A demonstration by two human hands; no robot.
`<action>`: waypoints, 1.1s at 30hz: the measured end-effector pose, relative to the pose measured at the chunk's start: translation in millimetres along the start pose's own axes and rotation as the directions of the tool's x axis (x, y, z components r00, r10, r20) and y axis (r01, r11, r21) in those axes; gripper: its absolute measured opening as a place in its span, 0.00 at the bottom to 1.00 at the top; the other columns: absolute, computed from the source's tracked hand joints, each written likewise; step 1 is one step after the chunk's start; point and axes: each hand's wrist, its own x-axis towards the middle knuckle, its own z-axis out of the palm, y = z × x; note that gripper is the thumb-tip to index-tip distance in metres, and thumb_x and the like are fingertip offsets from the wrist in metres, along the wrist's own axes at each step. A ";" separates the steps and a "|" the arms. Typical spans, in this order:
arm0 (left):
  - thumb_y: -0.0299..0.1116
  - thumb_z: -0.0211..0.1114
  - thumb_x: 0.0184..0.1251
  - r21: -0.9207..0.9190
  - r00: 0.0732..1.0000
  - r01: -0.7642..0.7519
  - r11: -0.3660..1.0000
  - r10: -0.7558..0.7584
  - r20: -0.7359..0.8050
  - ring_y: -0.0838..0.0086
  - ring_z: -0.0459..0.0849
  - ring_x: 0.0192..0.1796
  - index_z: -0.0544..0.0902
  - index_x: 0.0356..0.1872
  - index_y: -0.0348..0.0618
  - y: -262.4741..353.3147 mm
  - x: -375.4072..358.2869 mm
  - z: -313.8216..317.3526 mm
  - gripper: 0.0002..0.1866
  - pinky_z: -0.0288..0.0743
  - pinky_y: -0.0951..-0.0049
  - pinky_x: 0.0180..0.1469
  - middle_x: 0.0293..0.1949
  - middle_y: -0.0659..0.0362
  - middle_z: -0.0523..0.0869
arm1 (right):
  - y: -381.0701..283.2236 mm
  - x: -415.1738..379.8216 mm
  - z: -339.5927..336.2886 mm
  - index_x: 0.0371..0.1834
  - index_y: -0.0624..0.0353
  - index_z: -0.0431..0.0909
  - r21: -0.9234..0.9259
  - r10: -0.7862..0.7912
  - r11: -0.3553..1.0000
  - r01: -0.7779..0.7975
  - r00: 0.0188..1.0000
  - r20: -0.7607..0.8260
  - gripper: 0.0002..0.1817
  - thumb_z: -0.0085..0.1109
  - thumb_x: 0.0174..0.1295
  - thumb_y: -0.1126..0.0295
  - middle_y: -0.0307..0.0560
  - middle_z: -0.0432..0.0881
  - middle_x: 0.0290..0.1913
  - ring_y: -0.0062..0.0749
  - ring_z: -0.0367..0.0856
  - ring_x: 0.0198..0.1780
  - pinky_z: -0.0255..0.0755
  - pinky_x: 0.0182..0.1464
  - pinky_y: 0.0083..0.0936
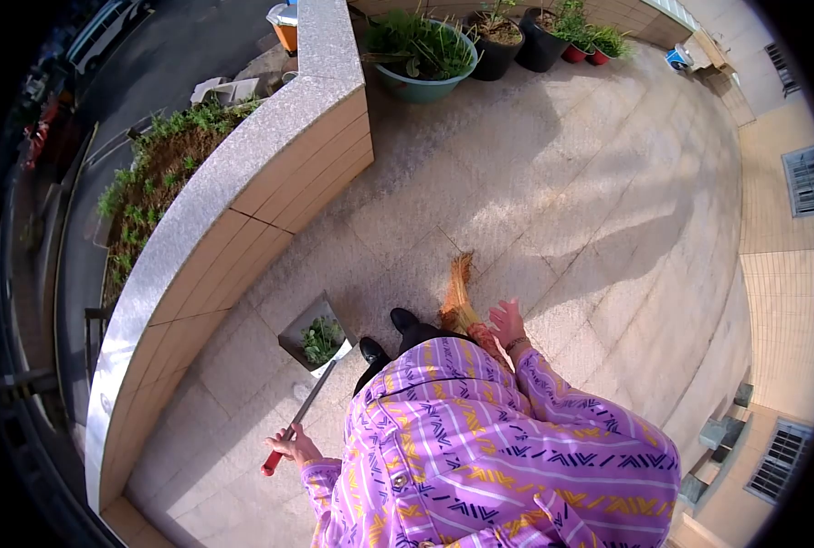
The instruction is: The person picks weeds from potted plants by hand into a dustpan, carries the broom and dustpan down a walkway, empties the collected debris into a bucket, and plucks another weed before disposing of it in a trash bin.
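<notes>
My right hand (507, 322) grips the handle of a straw broom (459, 292) whose bristles rest on the paved terrace floor ahead of my black shoes (402, 320). In my left hand (294, 446) is the red-tipped long handle (302, 416) of a metal dustpan (317, 336). The dustpan sits on the floor to my left and holds green plant scraps. My purple patterned shirt (489, 447) fills the lower middle of the view.
A curved stone-topped parapet wall (233, 173) runs along the left. Potted plants (425, 55) line the far edge of the terrace. A building wall with windows (791, 301) stands at the right. A road lies below the parapet.
</notes>
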 end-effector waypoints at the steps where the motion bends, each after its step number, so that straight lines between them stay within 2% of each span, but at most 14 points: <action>1: 0.53 0.55 0.56 0.026 1.000 0.011 1.000 -0.011 0.003 0.67 0.67 0.34 0.65 0.30 0.42 -0.1 0.9 -0.7 0.22 0.69 0.65 0.35 0.31 0.57 0.69 | -13.9 -11.2 7.5 0.59 0.53 0.59 0.165 -0.031 0.986 0.009 0.991 0.132 0.39 0.31 0.53 0.35 0.50 0.62 0.60 0.41 0.57 0.61 0.54 0.54 0.52; 4: 0.50 0.55 0.57 0.283 0.931 -0.314 0.906 0.234 0.282 0.67 0.66 0.34 0.63 0.37 0.40 -4.9 15.9 -20.4 0.22 0.72 0.65 0.35 0.35 0.55 0.67 | -47.7 -35.4 26.2 0.62 0.54 0.53 0.570 -0.157 0.809 -0.144 0.881 0.447 0.43 0.17 0.53 0.32 0.52 0.56 0.63 0.43 0.53 0.64 0.50 0.59 0.47; 6: 0.49 0.54 0.58 0.470 0.788 -0.600 0.647 0.379 0.485 0.65 0.66 0.36 0.60 0.41 0.39 -8.1 6.4 -23.7 0.24 0.73 0.63 0.35 0.37 0.53 0.65 | -57.8 -40.6 36.7 0.63 0.56 0.51 0.623 -0.209 0.771 -0.127 0.875 0.437 0.45 0.20 0.51 0.30 0.57 0.55 0.63 0.46 0.50 0.65 0.45 0.62 0.48; 9: 0.49 0.55 0.57 0.540 0.761 -0.638 0.550 0.342 0.551 0.63 0.67 0.38 0.59 0.41 0.38 -2.9 18.4 -26.3 0.25 0.74 0.62 0.36 0.37 0.52 0.64 | -62.8 -28.6 42.1 0.63 0.56 0.52 0.638 -0.243 0.756 -0.145 0.843 0.479 0.46 0.26 0.50 0.30 0.59 0.54 0.63 0.47 0.49 0.65 0.43 0.63 0.48; 11: 0.50 0.55 0.55 0.314 0.916 -0.334 0.889 0.227 0.332 0.62 0.67 0.37 0.61 0.37 0.36 -0.7 20.8 -20.2 0.25 0.74 0.62 0.37 0.36 0.52 0.65 | -64.5 -24.7 45.8 0.63 0.56 0.52 0.642 -0.273 0.747 -0.172 0.802 0.532 0.46 0.30 0.48 0.30 0.60 0.53 0.63 0.48 0.48 0.65 0.41 0.63 0.50; 13: 0.50 0.55 0.54 0.146 0.962 -0.159 0.976 0.120 0.244 0.62 0.67 0.37 0.62 0.36 0.36 -1.3 22.0 -15.0 0.25 0.73 0.62 0.38 0.36 0.52 0.66 | -66.2 -23.3 45.9 0.63 0.56 0.52 0.614 -0.271 0.771 -0.169 0.785 0.557 0.47 0.33 0.47 0.30 0.59 0.53 0.63 0.48 0.48 0.65 0.41 0.64 0.50; 16: 0.51 0.55 0.55 0.433 0.901 -0.385 0.815 0.231 0.367 0.62 0.67 0.36 0.62 0.35 0.37 -1.6 18.5 -9.9 0.24 0.72 0.60 0.38 0.34 0.53 0.66 | -66.9 -24.0 46.2 0.63 0.56 0.52 0.612 -0.251 0.776 -0.154 0.815 0.523 0.48 0.33 0.46 0.29 0.59 0.53 0.63 0.48 0.48 0.65 0.41 0.64 0.49; 23: 0.53 0.56 0.55 0.452 0.887 -0.418 0.788 0.247 0.389 0.63 0.67 0.35 0.62 0.34 0.38 -2.4 19.9 -11.1 0.25 0.72 0.60 0.37 0.33 0.53 0.67 | -61.7 -17.9 39.3 0.63 0.56 0.53 0.589 -0.213 0.792 -0.159 0.832 0.512 0.48 0.31 0.47 0.29 0.58 0.53 0.64 0.47 0.49 0.65 0.43 0.63 0.46; 25: 0.53 0.56 0.55 0.431 0.880 -0.442 0.787 0.285 0.381 0.64 0.67 0.35 0.62 0.34 0.38 -3.9 14.9 -8.1 0.26 0.72 0.61 0.36 0.33 0.53 0.67 | -59.2 -8.5 32.8 0.63 0.55 0.53 0.354 -0.133 0.935 -0.003 0.924 0.359 0.48 0.34 0.47 0.28 0.57 0.52 0.64 0.47 0.48 0.65 0.49 0.60 0.48; 26: 0.53 0.56 0.55 0.420 0.872 -0.450 0.788 0.287 0.396 0.64 0.67 0.35 0.62 0.35 0.38 -3.5 10.6 -8.1 0.26 0.73 0.62 0.36 0.33 0.53 0.67 | -60.1 -9.3 29.7 0.63 0.54 0.53 -0.027 0.011 1.000 -0.004 0.967 0.253 0.48 0.37 0.46 0.28 0.56 0.51 0.64 0.48 0.49 0.65 0.52 0.58 0.49; 29: 0.55 0.56 0.55 0.368 0.874 -0.435 0.822 0.286 0.394 0.66 0.67 0.35 0.63 0.33 0.39 -2.3 0.6 -0.1 0.26 0.72 0.63 0.37 0.32 0.55 0.67 | -48.8 -19.2 33.9 0.57 0.59 0.63 -0.760 0.189 0.650 -0.013 0.971 0.145 0.42 0.50 0.45 0.37 0.54 0.66 0.56 0.49 0.65 0.55 0.62 0.50 0.45; 30: 0.55 0.55 0.55 0.360 0.867 -0.447 0.819 0.297 0.401 0.66 0.67 0.35 0.63 0.33 0.40 -3.8 -2.1 2.1 0.26 0.72 0.63 0.38 0.31 0.56 0.67 | -17.6 8.5 17.9 0.50 0.64 0.68 -0.873 0.159 0.457 0.168 0.951 0.266 0.36 0.55 0.46 0.44 0.51 0.72 0.48 0.41 0.73 0.45 0.68 0.44 0.35; 31: 0.56 0.55 0.55 0.355 0.859 -0.461 0.813 0.309 0.408 0.67 0.67 0.35 0.63 0.33 0.40 -3.3 -5.5 0.6 0.26 0.72 0.64 0.38 0.31 0.56 0.67 | -3.7 13.4 16.8 0.43 0.65 0.71 -0.843 0.224 0.480 0.242 0.896 0.384 0.29 0.60 0.45 0.53 0.46 0.75 0.41 0.33 0.74 0.38 0.70 0.39 0.27; 33: 0.56 0.55 0.55 0.363 0.847 -0.488 0.794 0.328 0.419 0.68 0.67 0.35 0.63 0.33 0.41 -6.4 -10.7 1.8 0.26 0.71 0.64 0.38 0.31 0.57 0.67 | 8.1 4.9 14.5 0.38 0.63 0.73 -0.689 0.176 0.723 -0.050 0.978 0.113 0.21 0.63 0.43 0.61 0.42 0.77 0.34 0.28 0.75 0.36 0.69 0.38 0.22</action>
